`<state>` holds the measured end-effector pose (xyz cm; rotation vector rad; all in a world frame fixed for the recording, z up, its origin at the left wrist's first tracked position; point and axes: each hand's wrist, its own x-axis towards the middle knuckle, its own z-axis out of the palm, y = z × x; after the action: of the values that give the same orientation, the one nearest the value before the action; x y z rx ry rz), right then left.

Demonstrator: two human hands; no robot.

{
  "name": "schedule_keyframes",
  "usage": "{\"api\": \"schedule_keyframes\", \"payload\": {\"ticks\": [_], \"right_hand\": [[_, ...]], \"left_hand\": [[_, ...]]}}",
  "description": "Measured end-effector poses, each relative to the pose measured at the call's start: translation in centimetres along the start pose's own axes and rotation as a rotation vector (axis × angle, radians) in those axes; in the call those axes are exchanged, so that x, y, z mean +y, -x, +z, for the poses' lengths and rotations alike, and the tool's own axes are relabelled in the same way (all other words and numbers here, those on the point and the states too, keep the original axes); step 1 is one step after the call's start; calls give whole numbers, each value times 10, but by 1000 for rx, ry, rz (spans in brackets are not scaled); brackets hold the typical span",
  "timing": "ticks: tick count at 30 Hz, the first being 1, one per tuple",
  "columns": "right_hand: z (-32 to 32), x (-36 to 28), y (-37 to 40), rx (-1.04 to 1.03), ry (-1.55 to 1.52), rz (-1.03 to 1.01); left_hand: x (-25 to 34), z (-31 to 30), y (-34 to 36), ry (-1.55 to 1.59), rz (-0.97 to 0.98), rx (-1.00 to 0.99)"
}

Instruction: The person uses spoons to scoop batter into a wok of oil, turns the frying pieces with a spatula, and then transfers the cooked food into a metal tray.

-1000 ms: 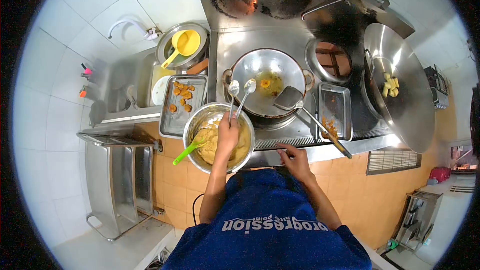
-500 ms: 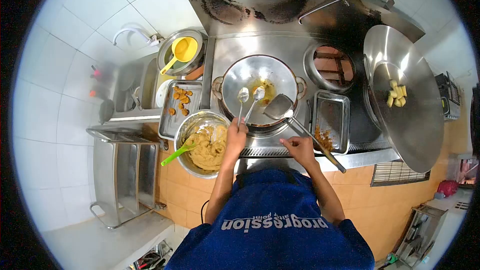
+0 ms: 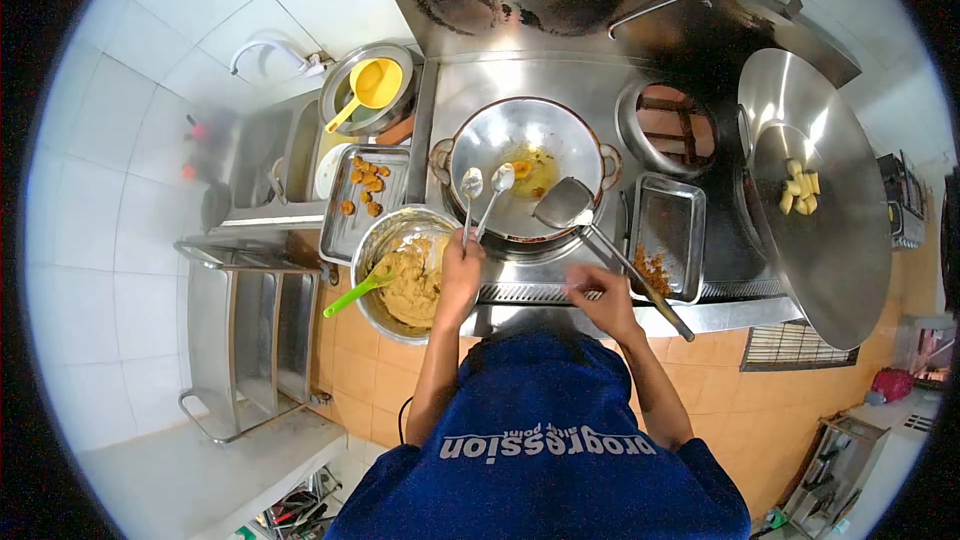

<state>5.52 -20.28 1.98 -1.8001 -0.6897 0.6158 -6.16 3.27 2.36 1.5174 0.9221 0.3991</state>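
Note:
My left hand (image 3: 461,270) is closed around the handles of two metal spoons (image 3: 472,186), whose pale-smeared bowls are over the near left part of a wok (image 3: 485,145). Oil (image 3: 537,176) lies in the bottom of the wok, with a small orange-yellow lump (image 3: 522,170) in it. Close to the stove's front edge, my right hand (image 3: 606,302) has loosely bent, slightly blurred fingers and no visible object in them. A wok spatula (image 3: 563,204) rests over the wok's right rim, its handle passing beside that hand. Left of my left hand is a metal bowl of yellowish batter (image 3: 412,285) with a green spoon (image 3: 355,296).
A tray (image 3: 338,240) at left holds several browned fried pieces (image 3: 368,180). Behind it, a yellow ladle (image 3: 376,85) sits on a metal pot. On the right are a tray with crumbs (image 3: 668,192) and a large tilted wok (image 3: 825,240) holding pale chunks (image 3: 798,187).
The spoons have shifted slightly left and away from me. An orange-yellow lump now shows in the oil. My right hand has moved a little, with its fingers blurring.

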Motion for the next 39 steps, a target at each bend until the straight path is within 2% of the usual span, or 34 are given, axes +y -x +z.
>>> {"api": "schedule_keyframes", "payload": {"ticks": [2, 4, 6, 8, 10, 14, 17, 20, 22, 26, 28, 29, 30, 31, 32, 33, 34, 36, 37, 38, 39], "right_hand": [[1, -55, 10, -93, -421, 36], [-7, -105, 17, -508, -374, -137], [0, -132, 17, -774, -598, -585], [19, -176, 24, -919, -869, -779], [27, -213, 30, -1040, -874, -844], [51, -220, 38, -1131, -980, -910], [52, -228, 43, -1196, -969, -901], [53, -233, 52, -1118, -939, -883], [55, -236, 61, -998, -1061, -681], [58, -229, 67, -1093, -1046, -730], [51, -240, 63, -1110, -647, -926], [47, -245, 52, -961, -504, -1068], [46, -243, 43, -949, -511, -1060], [46, -240, 37, -1089, -469, -1071], [46, -236, 34, -1232, -425, -1077], [47, -240, 34, -1397, -535, -1031], [48, -243, 37, -1392, -550, -1016], [54, -246, 39, -1546, -1058, -800], [55, -243, 38, -1620, -1081, -632], [53, -244, 44, -1612, -1100, -623], [49, -254, 54, -1428, -1277, -185]], "left_hand": [[7, -8, 4, -55, -2, 10], [9, -17, 9, -128, 8, -3], [-4, -24, 8, -121, 37, 1], [-8, -26, 7, -110, 76, -3], [-5, -28, 11, -75, 58, -11], [-20, -35, 8, -96, 54, -15], [-29, -37, 8, 28, 52, 28], [-35, -41, 5, 31, 111, 23], [-23, -45, 10, 29, 39, -17], [-23, -45, 4, -32, 15, -3], [-13, -46, 7, -77, 75, -28], [-13, -46, 4, -86, 67, -36], [-16, -44, -1, -158, 146, -3], [-16, -43, -3, -230, 222, 26], [-16, -42, -4, -234, 207, 14], [-10, -43, -5, -238, 203, -21], [-8, -43, -4, -240, 197, -54], [-4, -42, -3, -188, 160, -82], [-3, -41, -1, -158, 163, -82], [-4, -41, 0, -128, 160, -86], [2, -41, 4, -145, 113, -80]]}}
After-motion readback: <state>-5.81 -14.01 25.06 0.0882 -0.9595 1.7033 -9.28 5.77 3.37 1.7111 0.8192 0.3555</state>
